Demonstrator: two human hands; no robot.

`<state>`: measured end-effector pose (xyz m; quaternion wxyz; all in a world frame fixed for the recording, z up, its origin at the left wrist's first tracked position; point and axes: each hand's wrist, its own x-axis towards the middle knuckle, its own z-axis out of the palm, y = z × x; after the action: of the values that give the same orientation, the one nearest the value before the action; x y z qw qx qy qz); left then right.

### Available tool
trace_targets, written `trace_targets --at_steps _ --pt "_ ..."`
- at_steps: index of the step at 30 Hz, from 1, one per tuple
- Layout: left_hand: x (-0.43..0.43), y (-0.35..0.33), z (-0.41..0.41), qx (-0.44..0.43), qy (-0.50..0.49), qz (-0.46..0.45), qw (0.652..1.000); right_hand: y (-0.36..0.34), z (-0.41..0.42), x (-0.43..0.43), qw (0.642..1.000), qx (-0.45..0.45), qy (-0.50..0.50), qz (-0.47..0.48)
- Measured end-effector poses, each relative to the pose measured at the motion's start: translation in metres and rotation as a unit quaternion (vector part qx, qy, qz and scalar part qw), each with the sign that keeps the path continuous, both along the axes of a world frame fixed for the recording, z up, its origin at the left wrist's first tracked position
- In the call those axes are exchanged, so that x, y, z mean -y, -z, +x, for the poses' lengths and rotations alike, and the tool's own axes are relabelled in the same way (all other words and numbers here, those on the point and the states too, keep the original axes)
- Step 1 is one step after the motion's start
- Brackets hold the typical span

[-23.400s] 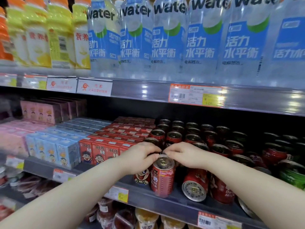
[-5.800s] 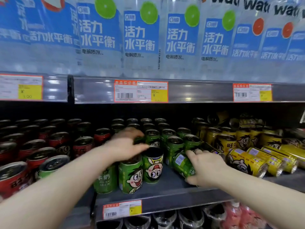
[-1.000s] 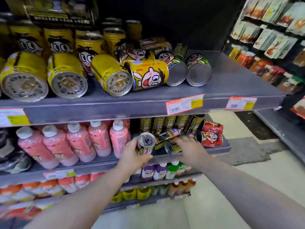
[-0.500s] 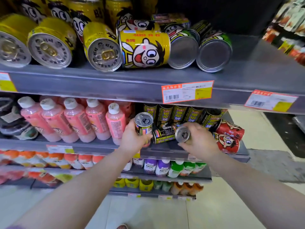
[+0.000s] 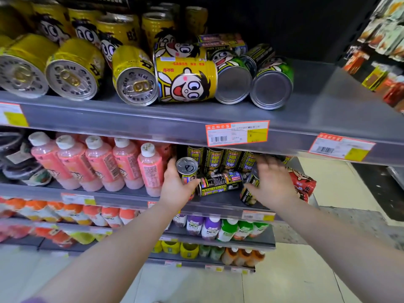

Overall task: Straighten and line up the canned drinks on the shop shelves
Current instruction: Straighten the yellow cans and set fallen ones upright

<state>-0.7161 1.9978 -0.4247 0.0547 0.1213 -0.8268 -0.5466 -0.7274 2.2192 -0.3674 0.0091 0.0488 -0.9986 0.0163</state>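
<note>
Gripping an upright can (image 5: 186,169), left hand (image 5: 175,190) should set it squarely down; right hand (image 5: 272,182), fingers (image 5: 267,165) spread wide, should lift the toppled can (image 5: 220,183) lying between both.

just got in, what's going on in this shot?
A person is tidying slim dark cans on the middle shelf. The left hand grips an upright can. The right hand, blurred with fingers spread, is at a tilted can. A toppled can lies between them. On the upper shelf, yellow cans and green cans lie on their sides, not yet sorted.
</note>
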Motion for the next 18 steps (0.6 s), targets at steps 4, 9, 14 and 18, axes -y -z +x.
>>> trace_targets --at_steps 4,9,14,18 --pt "0.001 -0.005 -0.004 -0.030 0.004 -0.053 0.998 0.003 0.000 0.044 0.982 0.023 -0.188 0.006" --pt "0.006 -0.006 -0.006 -0.034 0.029 -0.082 0.996 0.047 -0.024 0.074 0.973 0.147 -0.174 0.024" --pt "0.007 -0.006 -0.008 -0.026 0.034 -0.081 0.996 0.070 -0.034 0.083 0.973 0.139 -0.174 0.069" --pt "0.008 -0.007 -0.007 -0.015 0.031 -0.079 0.996 0.067 -0.028 0.081 0.975 0.117 -0.183 0.050"
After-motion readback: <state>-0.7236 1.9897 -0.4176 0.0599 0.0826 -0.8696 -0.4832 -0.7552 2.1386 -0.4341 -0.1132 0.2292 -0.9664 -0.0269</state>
